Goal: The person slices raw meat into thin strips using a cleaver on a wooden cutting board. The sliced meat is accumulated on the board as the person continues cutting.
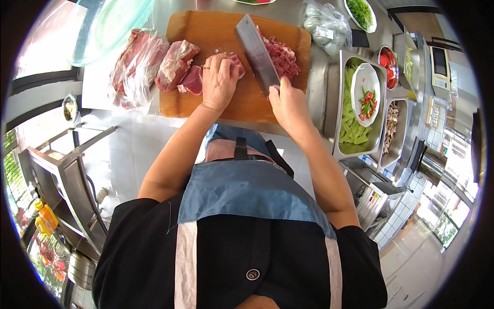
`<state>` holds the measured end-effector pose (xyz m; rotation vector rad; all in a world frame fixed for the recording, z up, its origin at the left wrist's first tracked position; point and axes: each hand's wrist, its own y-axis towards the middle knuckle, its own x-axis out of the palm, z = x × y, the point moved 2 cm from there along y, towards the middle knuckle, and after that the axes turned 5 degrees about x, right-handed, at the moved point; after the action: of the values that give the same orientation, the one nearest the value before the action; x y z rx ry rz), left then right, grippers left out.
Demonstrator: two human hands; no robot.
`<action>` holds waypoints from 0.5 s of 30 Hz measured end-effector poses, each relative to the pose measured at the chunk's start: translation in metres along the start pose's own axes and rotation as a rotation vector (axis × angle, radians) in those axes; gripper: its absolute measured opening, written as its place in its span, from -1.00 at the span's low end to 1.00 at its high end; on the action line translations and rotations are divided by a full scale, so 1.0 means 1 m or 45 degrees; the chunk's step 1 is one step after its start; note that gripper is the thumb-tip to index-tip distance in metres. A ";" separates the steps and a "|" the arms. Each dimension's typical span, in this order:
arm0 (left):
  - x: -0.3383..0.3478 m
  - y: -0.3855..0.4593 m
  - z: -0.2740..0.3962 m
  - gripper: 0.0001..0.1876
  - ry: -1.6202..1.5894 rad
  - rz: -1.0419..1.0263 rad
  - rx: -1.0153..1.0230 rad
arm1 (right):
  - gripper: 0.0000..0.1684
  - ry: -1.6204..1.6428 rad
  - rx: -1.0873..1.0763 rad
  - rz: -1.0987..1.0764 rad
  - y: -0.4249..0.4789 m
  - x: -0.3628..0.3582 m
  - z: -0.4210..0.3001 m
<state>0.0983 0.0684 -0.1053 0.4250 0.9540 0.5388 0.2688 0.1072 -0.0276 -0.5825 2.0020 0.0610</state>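
Observation:
A wooden cutting board (216, 31) lies on the steel counter in front of me. On it my left hand (220, 81) rests over a piece of raw red meat (238, 67), fingers bent on its top. My right hand (289, 101) grips a broad cleaver (257, 52), its blade standing between that piece and a heap of sliced meat (281, 58). Another cut piece of meat (193, 80) lies left of my left hand, beside a larger chunk (177, 63) with pale fat. At the board's left edge is a big slab of meat (135, 65) partly wrapped in clear plastic.
Right of the board stands a steel pan (337, 131) of cut green vegetable, with a white plate (361, 77) of chopped chillies on it. A pan of sliced mushrooms (391, 125) and a bowl of red slices (387, 63) are beyond. A plastic bag (328, 27) lies at the upper right.

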 end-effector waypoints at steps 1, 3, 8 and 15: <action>0.003 -0.002 -0.002 -0.81 -0.011 -0.020 -0.003 | -0.76 -0.050 0.008 -0.050 -0.006 -0.003 -0.004; 0.006 -0.003 -0.005 -0.81 -0.013 -0.049 0.006 | -0.77 -0.150 0.025 -0.153 -0.017 -0.008 -0.012; 0.006 -0.003 -0.004 -0.83 -0.038 -0.085 0.041 | -0.76 -0.101 -0.008 -0.129 -0.013 0.003 -0.023; -0.009 0.001 0.002 -0.70 0.034 -0.021 -0.116 | -0.71 0.125 0.061 -0.035 0.039 0.023 -0.003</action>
<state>0.0954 0.0636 -0.0976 0.3285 0.9534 0.5723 0.2412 0.1323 -0.0537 -0.5922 2.0839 -0.0333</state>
